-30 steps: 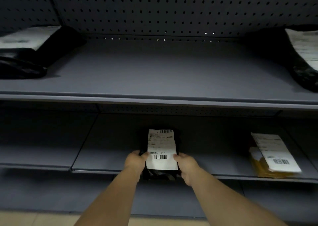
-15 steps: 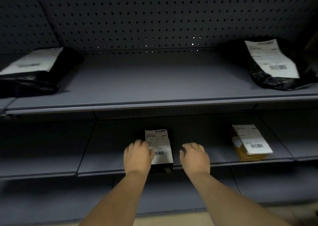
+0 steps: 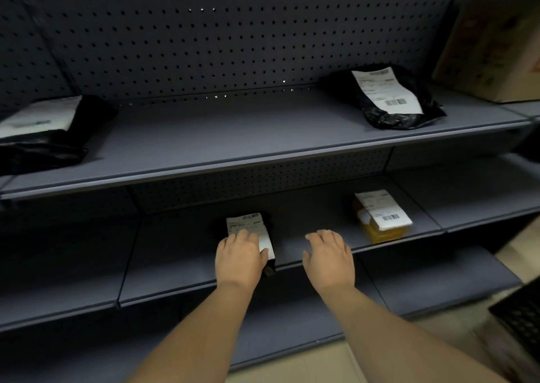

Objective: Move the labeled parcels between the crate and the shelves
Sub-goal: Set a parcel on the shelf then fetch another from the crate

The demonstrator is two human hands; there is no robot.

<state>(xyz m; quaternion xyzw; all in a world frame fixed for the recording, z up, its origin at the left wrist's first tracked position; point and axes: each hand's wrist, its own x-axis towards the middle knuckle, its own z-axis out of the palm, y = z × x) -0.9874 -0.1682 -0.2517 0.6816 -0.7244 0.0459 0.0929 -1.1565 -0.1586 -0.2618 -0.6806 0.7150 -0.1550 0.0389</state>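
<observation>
A small black parcel with a white label point(image 3: 248, 227) lies on the middle shelf point(image 3: 315, 225). My left hand point(image 3: 240, 258) rests flat on its near end, fingers spread over the label. My right hand point(image 3: 328, 258) hovers open just right of the parcel, over the shelf's front edge, holding nothing. A yellow parcel with a white label point(image 3: 381, 216) lies further right on the same shelf. On the upper shelf point(image 3: 233, 131) a black labeled parcel point(image 3: 388, 96) lies at the right and another black labeled parcel point(image 3: 43, 131) at the left.
A perforated back panel point(image 3: 219, 38) closes the shelving behind. A cardboard box point(image 3: 493, 49) stands at the upper right. A dark crate's corner point(image 3: 520, 315) shows on the floor at the lower right. A lower shelf point(image 3: 292, 318) runs beneath my forearms.
Both hands let go of the small black parcel, which now lies on the middle shelf. My right hand moved away to the right. The view swung left, bringing the box and crate into sight.
</observation>
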